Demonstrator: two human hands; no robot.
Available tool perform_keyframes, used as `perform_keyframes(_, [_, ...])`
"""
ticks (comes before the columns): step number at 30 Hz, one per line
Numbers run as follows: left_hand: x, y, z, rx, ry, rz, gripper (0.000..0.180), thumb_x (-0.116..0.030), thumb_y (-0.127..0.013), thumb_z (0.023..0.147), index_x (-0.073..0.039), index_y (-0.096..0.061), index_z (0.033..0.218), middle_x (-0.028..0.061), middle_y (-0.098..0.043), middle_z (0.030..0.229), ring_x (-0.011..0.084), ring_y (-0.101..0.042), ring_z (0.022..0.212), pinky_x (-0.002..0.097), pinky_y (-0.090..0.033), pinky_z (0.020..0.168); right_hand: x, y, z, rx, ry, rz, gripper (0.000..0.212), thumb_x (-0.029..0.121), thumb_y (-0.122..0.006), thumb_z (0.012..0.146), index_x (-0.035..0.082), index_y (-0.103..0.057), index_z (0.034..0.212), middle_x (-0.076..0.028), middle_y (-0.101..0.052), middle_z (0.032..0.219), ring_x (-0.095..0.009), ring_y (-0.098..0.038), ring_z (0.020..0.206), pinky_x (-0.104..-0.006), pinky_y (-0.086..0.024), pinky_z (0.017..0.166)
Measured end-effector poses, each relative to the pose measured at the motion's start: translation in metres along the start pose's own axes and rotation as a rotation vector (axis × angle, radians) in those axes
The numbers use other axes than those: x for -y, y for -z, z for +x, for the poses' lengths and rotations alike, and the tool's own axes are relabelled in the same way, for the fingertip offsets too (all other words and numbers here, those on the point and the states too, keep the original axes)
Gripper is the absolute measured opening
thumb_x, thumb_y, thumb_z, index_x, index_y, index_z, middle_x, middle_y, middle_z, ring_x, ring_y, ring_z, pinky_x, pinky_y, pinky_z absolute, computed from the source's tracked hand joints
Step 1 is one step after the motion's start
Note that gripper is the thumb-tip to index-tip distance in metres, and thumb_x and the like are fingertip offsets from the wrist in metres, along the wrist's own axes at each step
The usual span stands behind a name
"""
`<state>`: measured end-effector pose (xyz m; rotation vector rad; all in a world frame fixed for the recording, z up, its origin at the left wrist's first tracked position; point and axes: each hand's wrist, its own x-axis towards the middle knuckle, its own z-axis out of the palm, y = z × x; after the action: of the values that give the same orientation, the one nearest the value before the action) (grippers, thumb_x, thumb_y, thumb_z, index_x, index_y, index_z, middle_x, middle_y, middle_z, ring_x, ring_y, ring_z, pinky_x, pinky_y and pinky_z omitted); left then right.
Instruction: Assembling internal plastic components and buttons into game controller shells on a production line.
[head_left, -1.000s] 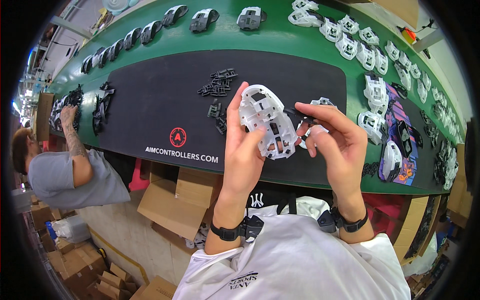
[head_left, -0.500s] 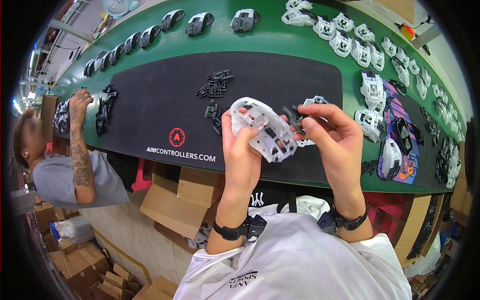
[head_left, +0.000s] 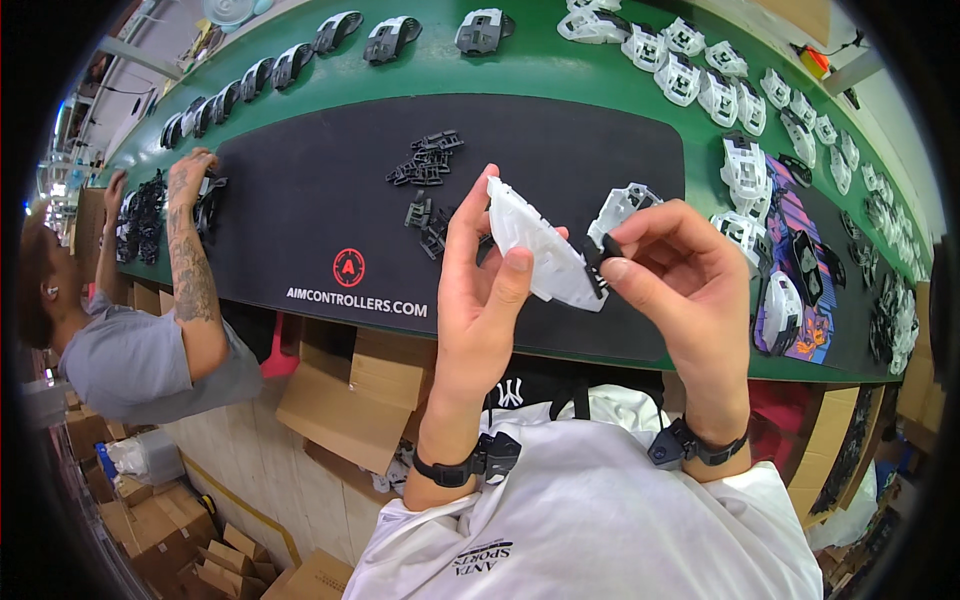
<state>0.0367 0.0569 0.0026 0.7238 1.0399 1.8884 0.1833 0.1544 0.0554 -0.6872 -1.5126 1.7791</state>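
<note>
Ribbed white plastic shell [head_left: 535, 250], small black clip [head_left: 600, 250]

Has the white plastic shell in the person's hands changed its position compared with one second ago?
Yes. The white plastic controller shell has turned: its open ribbed inside faced the camera earlier, now it stands edge-on, tilted, at about the same spot over the black mat, beside the small black parts.
</note>
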Motion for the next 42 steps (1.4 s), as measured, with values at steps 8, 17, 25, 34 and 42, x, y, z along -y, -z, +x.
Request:
perform_keyframes(8, [0.006, -0.006, 0.001, -0.055, -0.029, 0.123, 0.064, -0.020, -0.060, 0.103, -0.002, -0.029, 0.155, 0.0098, -0.051, 0.129, 0.0166, -0.054, 0.117, 0.0302, -0.044, 0.099, -0.007, -0.008, -0.001, -0.059, -0.022, -0.114, 0.021, -0.003, -0.075, 0.085, -0.002, -0.067, 0.105, -0.003, -0.065, 0.092, -0.007, -0.061, 0.085, -0.0212, -0.048, 0.071])
perform_keyframes(17, [0.005, -0.009, 0.002, -0.125, 0.036, 0.115, 0.059, -0.033, -0.052, 0.105, -0.005, -0.031, 0.153, 0.0147, -0.055, 0.132, 0.0226, -0.060, 0.117, 0.0369, -0.047, 0.102, -0.007, -0.004, 0.000, -0.028, -0.032, -0.152, 0.025, -0.004, -0.073, 0.085, -0.003, -0.066, 0.109, -0.003, -0.064, 0.093, -0.007, -0.060, 0.085, -0.0215, -0.048, 0.074])
perform_keyframes(25, [0.015, 0.002, 0.004, -0.106, -0.121, -0.124, 0.044, -0.004, -0.072, 0.088, -0.006, -0.046, 0.124, 0.0241, -0.053, 0.136, 0.0315, -0.054, 0.130, 0.0436, -0.047, 0.108, -0.003, -0.002, 0.003, -0.092, 0.043, -0.124, 0.029, -0.006, -0.070, 0.086, 0.000, -0.063, 0.114, -0.001, -0.065, 0.094, -0.006, -0.060, 0.086, -0.0217, -0.049, 0.077])
perform_keyframes(34, [0.029, -0.002, 0.007, -0.085, -0.378, 0.076, 0.053, -0.017, -0.086, 0.081, -0.007, -0.046, 0.114, 0.0319, -0.038, 0.150, 0.0373, -0.047, 0.137, 0.0469, -0.049, 0.108, 0.001, -0.006, 0.006, -0.139, -0.127, 0.017, 0.027, 0.001, -0.075, 0.087, 0.000, -0.060, 0.108, -0.004, -0.067, 0.082, -0.008, -0.067, 0.074, -0.0200, -0.053, 0.067])
perform_keyframes(42, [0.033, -0.002, 0.006, -0.013, -0.446, 0.162, 0.051, -0.017, -0.083, 0.084, -0.008, -0.043, 0.114, 0.0330, -0.035, 0.151, 0.0385, -0.045, 0.139, 0.0463, -0.045, 0.111, -0.014, -0.010, 0.009, -0.139, 0.004, -0.148, 0.026, 0.001, -0.075, 0.086, 0.001, -0.058, 0.106, -0.002, -0.066, 0.081, -0.004, -0.061, 0.072, -0.0187, -0.049, 0.065])
